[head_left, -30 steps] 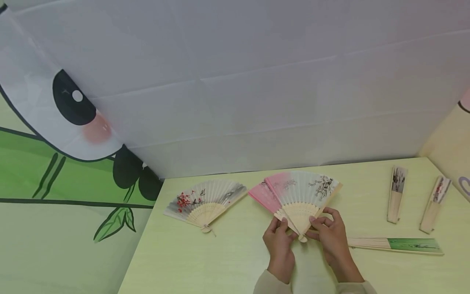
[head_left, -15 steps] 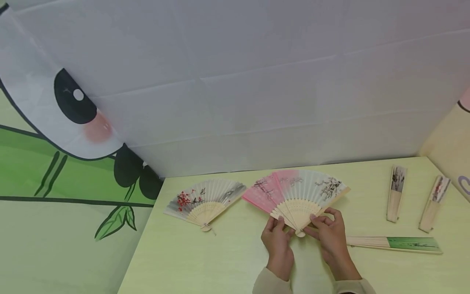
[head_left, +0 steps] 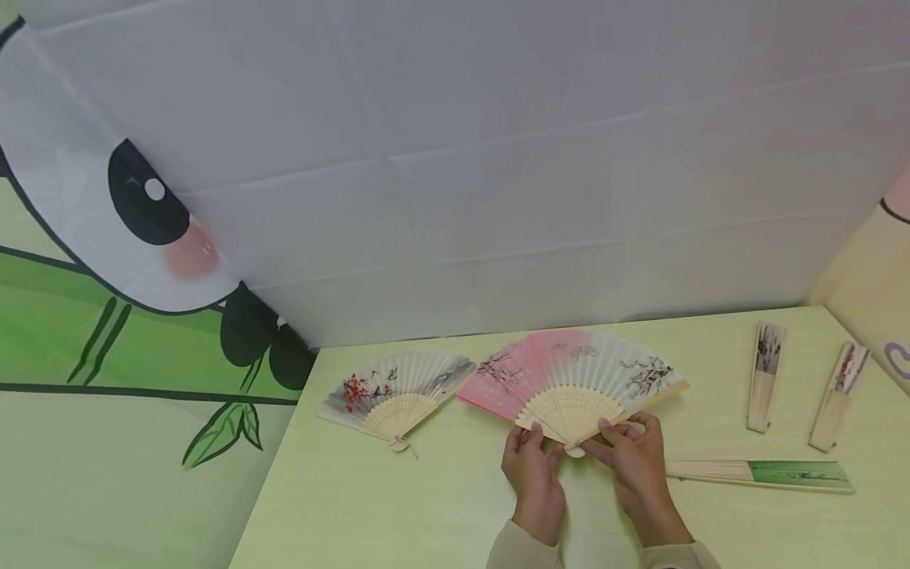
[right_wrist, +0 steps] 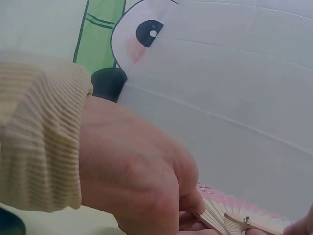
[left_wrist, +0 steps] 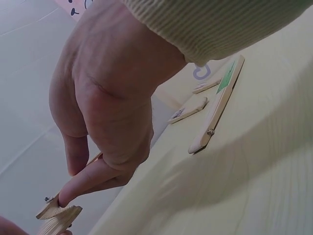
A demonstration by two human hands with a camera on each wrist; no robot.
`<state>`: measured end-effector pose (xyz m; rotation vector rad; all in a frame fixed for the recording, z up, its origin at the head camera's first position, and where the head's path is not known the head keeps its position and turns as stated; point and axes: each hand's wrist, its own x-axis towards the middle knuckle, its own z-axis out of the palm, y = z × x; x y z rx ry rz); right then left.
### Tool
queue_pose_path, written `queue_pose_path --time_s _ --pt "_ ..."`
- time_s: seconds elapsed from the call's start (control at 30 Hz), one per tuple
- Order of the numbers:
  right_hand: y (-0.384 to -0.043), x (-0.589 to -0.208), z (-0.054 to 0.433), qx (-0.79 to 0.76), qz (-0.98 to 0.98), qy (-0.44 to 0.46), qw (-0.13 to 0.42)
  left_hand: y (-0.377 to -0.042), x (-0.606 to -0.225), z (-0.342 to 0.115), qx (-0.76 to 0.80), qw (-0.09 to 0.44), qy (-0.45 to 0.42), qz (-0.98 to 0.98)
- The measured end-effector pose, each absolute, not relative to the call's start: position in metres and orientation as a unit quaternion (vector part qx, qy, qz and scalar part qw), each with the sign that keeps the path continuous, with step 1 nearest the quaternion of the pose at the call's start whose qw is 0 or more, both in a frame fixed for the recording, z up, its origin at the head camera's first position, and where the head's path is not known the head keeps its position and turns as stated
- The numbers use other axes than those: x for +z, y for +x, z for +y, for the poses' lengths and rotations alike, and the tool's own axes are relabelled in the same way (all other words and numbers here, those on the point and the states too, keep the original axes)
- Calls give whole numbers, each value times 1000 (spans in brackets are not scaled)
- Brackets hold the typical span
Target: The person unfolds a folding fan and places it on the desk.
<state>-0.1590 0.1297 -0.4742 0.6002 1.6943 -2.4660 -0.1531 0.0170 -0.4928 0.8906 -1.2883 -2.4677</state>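
A pink-and-white folding fan [head_left: 572, 387] with dark blossom branches is spread wide above the table. My left hand [head_left: 535, 484] pinches its left guard stick near the pivot. On the other side, my right hand [head_left: 636, 478] grips the right guard stick between thumb and fingers. In the left wrist view the left hand [left_wrist: 110, 98] bends down over the wooden end of the fan [left_wrist: 57, 218]. Pale ribs and pink leaf of the fan [right_wrist: 234, 213] show beyond the right hand [right_wrist: 142, 171] in the right wrist view.
To the left lies a spread grey-and-white fan [head_left: 401, 399] with red blossoms, close to the pink one. A folded green fan [head_left: 799, 472] lies right of the right hand. Two folded fans, one grey [head_left: 768, 356] and one red-flowered [head_left: 846, 375], lie farther right on the table [head_left: 355, 506].
The pink-and-white fan has spread wider, both its edges moving outward and more pink leaf showing. Both hands have shifted slightly left while keeping hold of it.
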Motion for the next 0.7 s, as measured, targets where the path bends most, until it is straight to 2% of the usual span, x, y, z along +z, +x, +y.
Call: queue_pose_path --time_s 0.7 --pt "-161 -478 126 -821 536 195 37 -156 -494 15 -844 116 303 -427"
